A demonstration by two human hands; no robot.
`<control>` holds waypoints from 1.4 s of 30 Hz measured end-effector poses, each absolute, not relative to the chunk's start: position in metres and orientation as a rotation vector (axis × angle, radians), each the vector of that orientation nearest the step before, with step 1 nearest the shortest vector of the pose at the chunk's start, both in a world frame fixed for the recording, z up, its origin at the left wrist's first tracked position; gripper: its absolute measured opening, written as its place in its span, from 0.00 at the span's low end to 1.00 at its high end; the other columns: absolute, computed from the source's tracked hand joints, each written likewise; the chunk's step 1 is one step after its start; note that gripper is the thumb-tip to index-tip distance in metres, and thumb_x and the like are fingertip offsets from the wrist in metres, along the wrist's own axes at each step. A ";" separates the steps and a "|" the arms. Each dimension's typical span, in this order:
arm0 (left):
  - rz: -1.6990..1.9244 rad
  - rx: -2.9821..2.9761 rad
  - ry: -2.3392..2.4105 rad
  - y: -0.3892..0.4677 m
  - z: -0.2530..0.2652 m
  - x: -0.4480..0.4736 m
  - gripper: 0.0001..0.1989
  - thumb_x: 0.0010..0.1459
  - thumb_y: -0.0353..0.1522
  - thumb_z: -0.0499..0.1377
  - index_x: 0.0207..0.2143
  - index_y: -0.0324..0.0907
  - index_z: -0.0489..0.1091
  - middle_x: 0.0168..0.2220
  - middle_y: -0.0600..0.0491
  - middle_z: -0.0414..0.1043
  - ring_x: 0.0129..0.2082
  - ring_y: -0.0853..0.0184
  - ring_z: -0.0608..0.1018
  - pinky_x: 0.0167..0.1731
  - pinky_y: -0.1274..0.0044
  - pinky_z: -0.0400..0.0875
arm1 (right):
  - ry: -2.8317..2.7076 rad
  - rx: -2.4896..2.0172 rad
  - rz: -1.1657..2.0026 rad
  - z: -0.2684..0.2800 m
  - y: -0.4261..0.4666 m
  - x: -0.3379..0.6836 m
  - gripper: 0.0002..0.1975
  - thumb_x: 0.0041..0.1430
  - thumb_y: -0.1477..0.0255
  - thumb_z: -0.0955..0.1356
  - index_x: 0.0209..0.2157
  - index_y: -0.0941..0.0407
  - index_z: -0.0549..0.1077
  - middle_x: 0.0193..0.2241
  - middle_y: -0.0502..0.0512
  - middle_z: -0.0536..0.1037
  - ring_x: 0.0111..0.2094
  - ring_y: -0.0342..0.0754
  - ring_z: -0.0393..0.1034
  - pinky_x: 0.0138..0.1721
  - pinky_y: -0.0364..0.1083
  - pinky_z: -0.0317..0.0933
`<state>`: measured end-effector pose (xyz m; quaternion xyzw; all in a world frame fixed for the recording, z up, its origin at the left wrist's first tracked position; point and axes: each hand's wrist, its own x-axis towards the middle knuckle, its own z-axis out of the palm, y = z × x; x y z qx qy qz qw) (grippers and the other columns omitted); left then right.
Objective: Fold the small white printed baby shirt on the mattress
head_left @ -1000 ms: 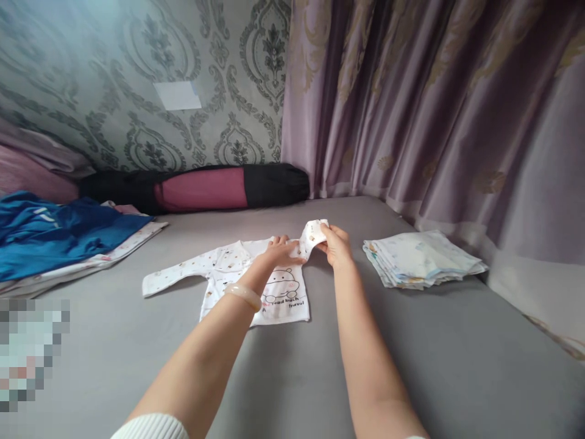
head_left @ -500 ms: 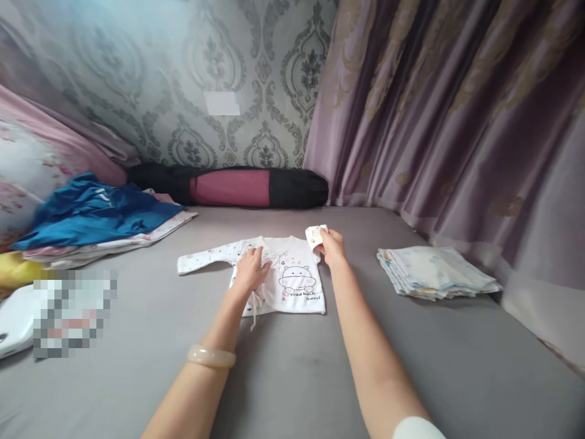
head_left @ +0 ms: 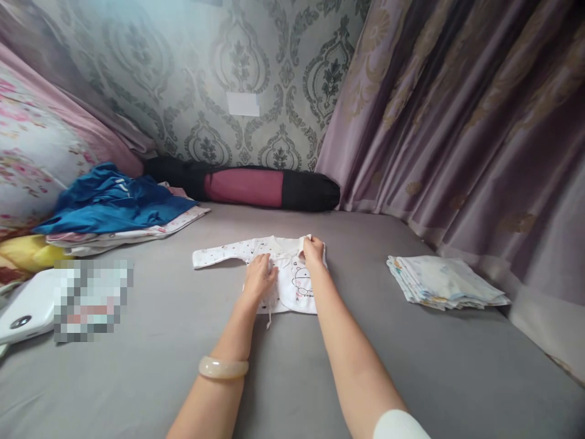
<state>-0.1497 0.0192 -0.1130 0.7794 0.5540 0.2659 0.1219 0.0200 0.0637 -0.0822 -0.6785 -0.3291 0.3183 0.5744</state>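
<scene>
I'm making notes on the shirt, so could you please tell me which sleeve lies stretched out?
The sleeve on the picture's left points outward, unheld; the right hand holds the other sleeve bent inward.

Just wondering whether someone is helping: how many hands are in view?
2: the left hand is on the front of the white shirt, and the right hand pinches its cloth near the neckline. No other hands show.

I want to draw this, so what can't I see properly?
All in the head view:
- Part of the animal drawing on the white shirt: behind the right arm.
- Shirt front under the left hand: covered.
- The pixelated thing: blurred by blocks.
- Floral cushion: cut off by the left edge.
</scene>
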 end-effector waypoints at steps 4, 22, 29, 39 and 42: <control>0.757 2.271 1.612 0.020 -0.113 -0.151 0.19 0.60 0.34 0.52 0.53 0.40 0.62 0.53 0.43 0.69 0.54 0.57 0.70 0.54 0.67 0.62 | -0.796 -1.779 0.642 -0.082 0.063 -0.001 0.15 0.55 0.70 0.61 0.42 0.57 0.73 0.35 0.57 0.79 0.41 0.51 0.74 0.43 0.46 0.66; 0.816 2.156 1.687 0.025 -0.105 -0.146 0.20 0.56 0.24 0.46 0.49 0.40 0.66 0.45 0.45 0.74 0.50 0.59 0.74 0.49 0.69 0.67 | -1.968 -2.084 0.527 -0.079 0.041 -0.032 0.32 0.67 0.62 0.50 0.66 0.67 0.48 0.67 0.64 0.46 0.68 0.55 0.36 0.65 0.53 0.33; 0.812 2.336 1.617 0.022 -0.108 -0.144 0.18 0.58 0.25 0.46 0.50 0.39 0.65 0.45 0.44 0.73 0.47 0.61 0.74 0.48 0.70 0.67 | -2.082 -2.037 0.354 -0.081 0.033 -0.004 0.31 0.68 0.58 0.48 0.67 0.56 0.49 0.69 0.58 0.43 0.68 0.54 0.28 0.63 0.61 0.22; 0.719 2.410 1.592 0.017 -0.106 -0.145 0.17 0.57 0.24 0.47 0.48 0.40 0.65 0.42 0.46 0.73 0.45 0.62 0.74 0.46 0.72 0.67 | -2.053 -2.031 0.348 -0.095 0.031 -0.005 0.29 0.67 0.58 0.48 0.66 0.51 0.52 0.68 0.57 0.47 0.68 0.58 0.32 0.62 0.64 0.26; 0.733 2.412 1.559 0.015 -0.105 -0.144 0.18 0.57 0.23 0.47 0.48 0.39 0.65 0.43 0.45 0.72 0.45 0.62 0.74 0.46 0.72 0.67 | -2.055 -2.025 0.456 -0.089 0.032 -0.001 0.30 0.68 0.58 0.47 0.67 0.51 0.50 0.68 0.56 0.44 0.68 0.55 0.31 0.63 0.63 0.25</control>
